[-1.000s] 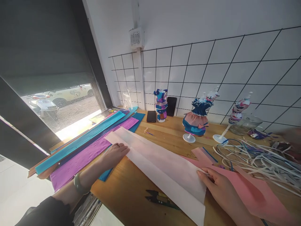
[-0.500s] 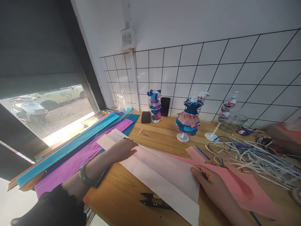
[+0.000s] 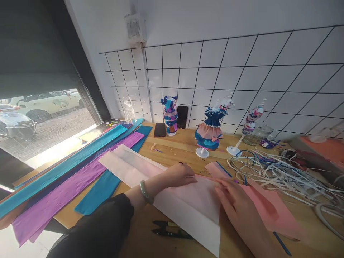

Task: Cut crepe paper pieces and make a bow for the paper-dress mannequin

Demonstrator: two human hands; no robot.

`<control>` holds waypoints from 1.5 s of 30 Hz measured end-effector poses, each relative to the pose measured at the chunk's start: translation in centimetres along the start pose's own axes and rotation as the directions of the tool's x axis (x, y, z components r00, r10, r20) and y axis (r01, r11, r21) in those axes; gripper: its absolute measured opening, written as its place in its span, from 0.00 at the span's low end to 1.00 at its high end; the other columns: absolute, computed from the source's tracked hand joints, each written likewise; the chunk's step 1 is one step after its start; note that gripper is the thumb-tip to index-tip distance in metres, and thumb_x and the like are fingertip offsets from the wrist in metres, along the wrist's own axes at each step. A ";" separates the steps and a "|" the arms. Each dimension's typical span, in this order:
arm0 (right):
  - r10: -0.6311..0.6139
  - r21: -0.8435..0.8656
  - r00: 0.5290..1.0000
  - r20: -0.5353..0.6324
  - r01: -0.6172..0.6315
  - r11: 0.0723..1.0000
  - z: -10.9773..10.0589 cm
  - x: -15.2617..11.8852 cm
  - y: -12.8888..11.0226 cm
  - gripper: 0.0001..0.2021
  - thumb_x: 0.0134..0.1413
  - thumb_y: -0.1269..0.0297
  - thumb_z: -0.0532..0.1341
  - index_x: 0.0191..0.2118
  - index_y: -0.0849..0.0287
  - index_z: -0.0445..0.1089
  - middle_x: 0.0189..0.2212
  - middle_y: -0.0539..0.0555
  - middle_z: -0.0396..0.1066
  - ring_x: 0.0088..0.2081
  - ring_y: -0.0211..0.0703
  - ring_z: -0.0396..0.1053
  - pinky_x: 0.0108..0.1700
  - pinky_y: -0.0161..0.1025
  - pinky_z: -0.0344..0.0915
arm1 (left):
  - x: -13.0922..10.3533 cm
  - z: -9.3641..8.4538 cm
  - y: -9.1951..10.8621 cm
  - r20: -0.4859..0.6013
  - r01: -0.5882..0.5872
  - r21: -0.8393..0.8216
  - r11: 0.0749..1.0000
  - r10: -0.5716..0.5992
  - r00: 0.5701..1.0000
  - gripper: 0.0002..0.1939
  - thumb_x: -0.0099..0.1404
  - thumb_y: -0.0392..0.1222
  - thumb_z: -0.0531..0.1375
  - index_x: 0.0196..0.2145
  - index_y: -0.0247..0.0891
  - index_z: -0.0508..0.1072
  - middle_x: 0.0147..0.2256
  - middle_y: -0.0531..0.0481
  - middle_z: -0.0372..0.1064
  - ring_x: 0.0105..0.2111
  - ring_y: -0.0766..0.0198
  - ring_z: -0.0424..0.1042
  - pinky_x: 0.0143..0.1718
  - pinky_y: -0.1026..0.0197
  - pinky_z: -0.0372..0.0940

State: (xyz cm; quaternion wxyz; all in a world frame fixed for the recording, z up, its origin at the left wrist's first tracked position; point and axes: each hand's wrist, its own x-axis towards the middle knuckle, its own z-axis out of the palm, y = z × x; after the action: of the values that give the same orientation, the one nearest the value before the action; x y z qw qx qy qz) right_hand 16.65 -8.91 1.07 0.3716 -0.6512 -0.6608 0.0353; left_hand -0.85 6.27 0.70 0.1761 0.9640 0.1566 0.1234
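Observation:
A long sheet of pale pink paper (image 3: 188, 211) with lengthwise creases lies slantwise on the wooden table. My left hand (image 3: 178, 175), a jade-green bangle on its wrist, rests on the middle of the sheet, palm down with fingers stretched out. At the sheet's right end my right hand (image 3: 233, 200) has its thumb and fingers pressed together on the edge. Deeper pink paper (image 3: 279, 208) lies under and beyond my right hand. Small black thread snips (image 3: 172, 231) lie partly beneath the sheet's near edge.
Blue and purple paper strips (image 3: 83, 172) cover the left side. Small dressed forms (image 3: 209, 130) and two phones (image 3: 159, 129) stand or lie by the gridded wall. A tangle of white cords (image 3: 279, 175) and an orange box (image 3: 325, 150) are at the right.
My left hand has slid right along the pale sheet, from its far left part to the middle, nearer my right hand. The camera view has shifted slightly right.

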 end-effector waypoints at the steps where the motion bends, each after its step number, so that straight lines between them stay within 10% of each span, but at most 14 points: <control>1: -0.160 -0.045 0.986 -0.041 0.158 0.986 0.1 -0.3 -0.6 0.13 0.56 0.61 0.54 0.45 0.58 0.67 0.44 0.57 0.72 0.47 0.49 0.66 0.49 0.47 0.61 | 0.0 0.1 -0.2 -0.021 0.005 0.002 1.000 -0.005 1.000 0.14 0.64 0.47 0.54 0.28 0.36 0.71 0.27 0.49 0.70 0.32 0.64 0.67 0.35 0.64 0.59; 4: -0.618 -0.038 0.785 -0.026 0.617 0.786 1.3 -1.4 -3.1 0.11 0.58 0.69 0.53 0.45 0.57 0.68 0.39 0.54 0.75 0.44 0.45 0.67 0.48 0.44 0.61 | -0.1 0.3 -0.4 -0.054 0.000 -0.017 1.000 -0.001 0.999 0.14 0.63 0.47 0.54 0.27 0.35 0.70 0.26 0.49 0.69 0.31 0.65 0.67 0.33 0.64 0.58; 6: -0.707 -0.006 0.698 -0.111 0.711 0.703 2.7 -2.0 -5.0 0.11 0.60 0.71 0.50 0.38 0.56 0.70 0.31 0.49 0.76 0.37 0.41 0.69 0.44 0.42 0.61 | -0.1 0.4 -0.5 -0.062 -0.017 -0.039 0.999 0.014 0.998 0.13 0.63 0.47 0.55 0.27 0.36 0.70 0.26 0.50 0.69 0.31 0.65 0.67 0.34 0.64 0.58; 15: -0.818 -0.152 0.570 -0.072 0.804 0.574 5.7 -2.9 -6.7 0.17 0.59 0.78 0.46 0.31 0.60 0.71 0.21 0.51 0.73 0.30 0.41 0.68 0.45 0.43 0.59 | 0.2 0.6 -0.7 -0.054 -0.013 -0.032 0.999 0.012 0.998 0.13 0.63 0.47 0.55 0.27 0.36 0.71 0.25 0.50 0.69 0.31 0.64 0.67 0.33 0.64 0.58; 22: -0.654 0.172 0.746 -0.123 0.665 0.727 3.0 -1.7 -6.1 0.13 0.64 0.66 0.46 0.41 0.56 0.67 0.24 0.47 0.74 0.26 0.33 0.69 0.33 0.30 0.65 | 0.1 -0.1 -0.2 -0.028 0.010 -0.008 1.000 -0.010 1.000 0.13 0.63 0.46 0.54 0.27 0.36 0.70 0.27 0.50 0.69 0.30 0.65 0.67 0.32 0.64 0.58; 26: -0.111 0.219 0.988 0.111 0.085 0.972 -1.5 -0.2 -3.5 0.16 0.60 0.59 0.48 0.49 0.53 0.67 0.37 0.54 0.74 0.35 0.41 0.72 0.34 0.33 0.69 | 0.3 -0.2 -0.1 0.001 0.029 -0.012 1.000 -0.029 1.000 0.11 0.62 0.46 0.55 0.29 0.37 0.72 0.28 0.50 0.70 0.31 0.64 0.68 0.33 0.64 0.59; 28: 0.169 0.201 0.982 0.088 -0.184 0.962 -3.3 0.7 -1.7 0.18 0.58 0.55 0.49 0.47 0.53 0.69 0.35 0.55 0.75 0.31 0.44 0.72 0.27 0.34 0.68 | 0.4 -0.4 0.0 0.034 0.047 0.002 0.999 -0.047 0.998 0.11 0.62 0.45 0.55 0.29 0.37 0.72 0.29 0.49 0.71 0.31 0.63 0.69 0.33 0.64 0.60; 33: 0.388 0.183 0.903 0.185 -0.419 0.889 -5.4 2.3 1.9 0.19 0.48 0.49 0.56 0.38 0.55 0.76 0.27 0.53 0.75 0.21 0.42 0.68 0.19 0.35 0.63 | 0.9 -1.2 0.8 0.145 0.063 0.015 0.998 -0.064 0.987 0.10 0.61 0.45 0.56 0.31 0.37 0.72 0.32 0.49 0.72 0.35 0.60 0.69 0.38 0.61 0.61; 40: 0.281 0.257 0.868 0.409 -0.405 0.878 -6.6 2.2 2.5 0.17 0.48 0.50 0.56 0.35 0.53 0.77 0.39 0.55 0.75 0.45 0.53 0.69 0.42 0.45 0.67 | 1.6 -1.6 1.6 0.179 0.094 -0.013 0.995 -0.090 0.980 0.12 0.61 0.47 0.55 0.27 0.37 0.71 0.28 0.50 0.71 0.31 0.62 0.69 0.27 0.64 0.57; 45: 0.211 0.212 0.832 0.513 -0.360 0.908 -6.1 1.9 3.0 0.15 0.48 0.52 0.55 0.31 0.53 0.76 0.29 0.53 0.76 0.32 0.49 0.72 0.35 0.44 0.68 | 1.9 -1.6 1.3 0.166 0.135 -0.091 0.987 -0.118 0.979 0.11 0.60 0.45 0.55 0.26 0.37 0.72 0.26 0.51 0.71 0.25 0.66 0.68 0.23 0.66 0.54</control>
State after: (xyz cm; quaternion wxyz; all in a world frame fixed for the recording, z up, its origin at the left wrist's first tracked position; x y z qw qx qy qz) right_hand 22.70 -9.48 4.74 0.2813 -0.6502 -0.6127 0.3504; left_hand 0.74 6.22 2.97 0.2445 0.9486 0.1966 0.0422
